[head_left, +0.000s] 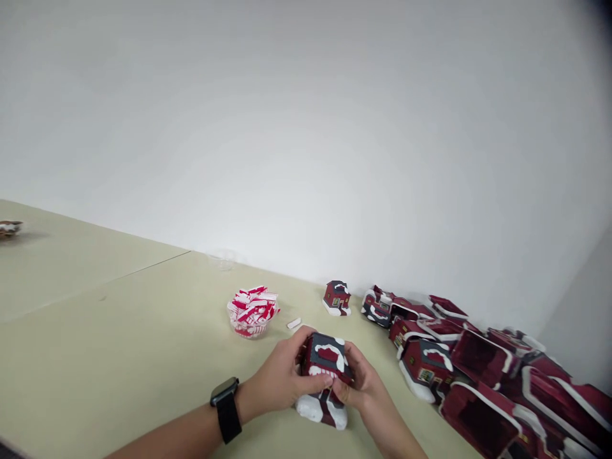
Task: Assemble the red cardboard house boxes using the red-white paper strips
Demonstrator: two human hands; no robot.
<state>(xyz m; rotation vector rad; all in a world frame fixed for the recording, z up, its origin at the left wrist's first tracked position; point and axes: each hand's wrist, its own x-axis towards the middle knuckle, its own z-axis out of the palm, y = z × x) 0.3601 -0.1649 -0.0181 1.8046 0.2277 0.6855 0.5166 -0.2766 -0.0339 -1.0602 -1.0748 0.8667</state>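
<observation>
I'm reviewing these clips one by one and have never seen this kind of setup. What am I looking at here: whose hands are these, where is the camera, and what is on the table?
There is no machine here. A person wears a camera on the head, looking down at their own two bare hands.

The left hand, with a black watch on its wrist, and the right hand together grip a small red toy house with a dark roof and white snow trim, low over the beige table.

Beyond the hands stand a clear cup of red and white pieces, one small white piece and a single finished house. To the right lies a pile of similar houses along the white wall.
</observation>
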